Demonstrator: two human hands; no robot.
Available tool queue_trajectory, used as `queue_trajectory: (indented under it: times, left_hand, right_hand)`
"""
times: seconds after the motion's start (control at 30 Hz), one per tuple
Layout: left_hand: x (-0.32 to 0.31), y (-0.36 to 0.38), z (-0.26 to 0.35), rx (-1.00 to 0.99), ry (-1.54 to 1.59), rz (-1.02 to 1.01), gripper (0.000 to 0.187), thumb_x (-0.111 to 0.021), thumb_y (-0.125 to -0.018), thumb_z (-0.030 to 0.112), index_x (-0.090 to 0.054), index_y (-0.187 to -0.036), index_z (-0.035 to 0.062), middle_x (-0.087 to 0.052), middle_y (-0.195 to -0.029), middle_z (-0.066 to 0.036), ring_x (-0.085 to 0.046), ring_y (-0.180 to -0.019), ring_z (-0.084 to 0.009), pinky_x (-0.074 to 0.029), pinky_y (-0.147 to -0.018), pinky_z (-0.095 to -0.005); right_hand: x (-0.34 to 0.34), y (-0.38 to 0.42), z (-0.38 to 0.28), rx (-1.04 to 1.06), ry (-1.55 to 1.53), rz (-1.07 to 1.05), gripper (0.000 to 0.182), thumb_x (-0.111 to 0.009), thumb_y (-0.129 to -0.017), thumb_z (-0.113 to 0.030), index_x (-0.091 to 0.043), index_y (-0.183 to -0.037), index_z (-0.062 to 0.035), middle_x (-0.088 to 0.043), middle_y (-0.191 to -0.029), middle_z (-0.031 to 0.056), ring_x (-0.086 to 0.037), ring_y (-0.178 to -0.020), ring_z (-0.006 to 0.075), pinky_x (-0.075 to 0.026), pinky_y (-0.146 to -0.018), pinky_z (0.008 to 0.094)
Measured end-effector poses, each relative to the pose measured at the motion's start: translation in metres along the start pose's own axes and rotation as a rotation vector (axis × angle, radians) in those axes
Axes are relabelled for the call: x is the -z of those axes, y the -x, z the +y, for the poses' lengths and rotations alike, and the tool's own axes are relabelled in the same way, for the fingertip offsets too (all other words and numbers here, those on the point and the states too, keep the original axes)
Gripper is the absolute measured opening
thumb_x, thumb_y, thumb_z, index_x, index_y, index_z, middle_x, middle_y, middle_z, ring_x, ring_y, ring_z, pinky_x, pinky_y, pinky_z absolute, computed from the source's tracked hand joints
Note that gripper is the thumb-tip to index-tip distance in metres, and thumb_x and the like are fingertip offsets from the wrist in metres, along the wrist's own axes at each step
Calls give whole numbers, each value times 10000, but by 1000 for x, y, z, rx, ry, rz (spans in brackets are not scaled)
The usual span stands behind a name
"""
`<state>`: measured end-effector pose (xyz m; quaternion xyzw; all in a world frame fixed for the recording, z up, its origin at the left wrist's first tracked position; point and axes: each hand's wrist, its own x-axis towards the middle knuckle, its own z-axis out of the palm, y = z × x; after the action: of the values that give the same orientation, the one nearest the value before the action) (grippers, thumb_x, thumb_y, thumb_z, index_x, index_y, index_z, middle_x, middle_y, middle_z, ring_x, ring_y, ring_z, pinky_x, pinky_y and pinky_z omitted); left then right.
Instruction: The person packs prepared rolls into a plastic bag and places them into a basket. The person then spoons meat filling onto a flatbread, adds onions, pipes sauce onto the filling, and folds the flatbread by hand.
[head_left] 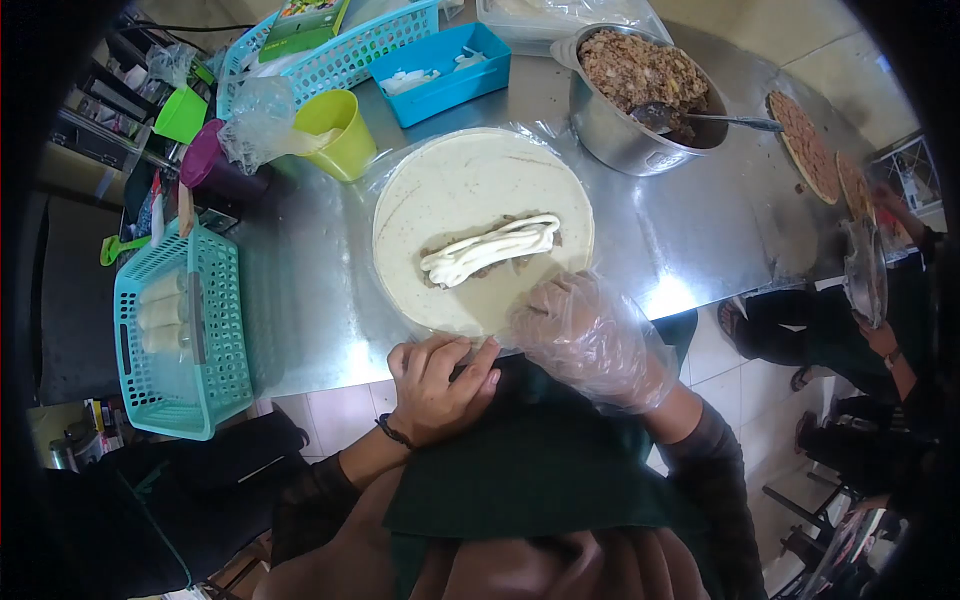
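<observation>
A large round tortilla (470, 180) lies on a clear plastic sheet (545, 132). Across its lower middle runs a band of brown meat filling (510, 264), topped with thick strips of white cream sauce (490, 250). My left hand (440, 385), bare, has its fingers bent and pinching at the tortilla's near edge. At that same edge, further right, my right hand (590, 335) wears a clear plastic glove. Its fingers are curled closed over the rim, and their tips are partly hidden.
A steel pot (640, 158) of meat filling holds a spoon (740, 121). Nearby stand a blue tray (440, 95), a yellow cup (345, 150) and a turquoise basket (210, 375) with wrapped rolls (163, 312). Topped flatbreads (808, 150) lie right, beside another person's hand (880, 340).
</observation>
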<state>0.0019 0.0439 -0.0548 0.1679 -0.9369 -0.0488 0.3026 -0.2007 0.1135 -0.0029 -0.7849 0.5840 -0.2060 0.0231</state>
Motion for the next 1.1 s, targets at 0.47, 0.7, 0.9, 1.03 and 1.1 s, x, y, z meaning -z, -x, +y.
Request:
queue_trajectory:
  times: [0.47, 0.7, 0.9, 1.03, 1.1]
  left_hand:
    - [-7, 10, -5, -4, -36, 48, 396, -654, -729, 308, -636, -1100, 172, -541, -946, 7, -523, -867, -144, -323, -775, -353]
    - [-9, 8, -1, 81, -44, 18, 394, -627, -747, 332, -627, -1103, 164, -534, -913, 10, -501, -838, -143, -315, -768, -355]
    - [-7, 5, 0, 65, -70, 29, 345, -617, -757, 357, -652, -1061, 198, -522, -887, 20, -488, -819, -147, -308, -770, -361]
    - [2, 0, 0, 64, -35, 22, 336, -622, -756, 392, -661, -1039, 215, -518, -870, 21, -486, -814, -145, -301, -769, -363]
    - [11, -4, -2, 90, 145, -15, 329, -665, -731, 388, -661, -1001, 200, -519, -868, 10, -486, -800, -147, -289, -765, -363]
  right_hand:
    - [-12, -11, 5, 135, 60, 29, 234, -649, -673, -154, -568, -862, -43, -543, -878, 99, -565, -797, 239, -472, -689, 349]
    - [-7, -7, 10, 157, 24, -126, 288, -645, -684, -159, -596, -954, -70, -543, -901, 84, -549, -844, 250, -465, -708, 363]
    - [-5, -7, 6, 95, 18, -62, 308, -628, -677, -136, -589, -974, -66, -549, -923, 82, -549, -875, 254, -465, -719, 366]
    - [-5, -17, 3, 145, 177, 95, 265, -603, -667, -118, -563, -909, -17, -544, -807, 102, -557, -730, 252, -448, -641, 356]
    - [-2, -21, 5, 159, 218, 146, 281, -596, -657, -110, -559, -915, -6, -541, -801, 101, -554, -718, 240, -446, -629, 355]
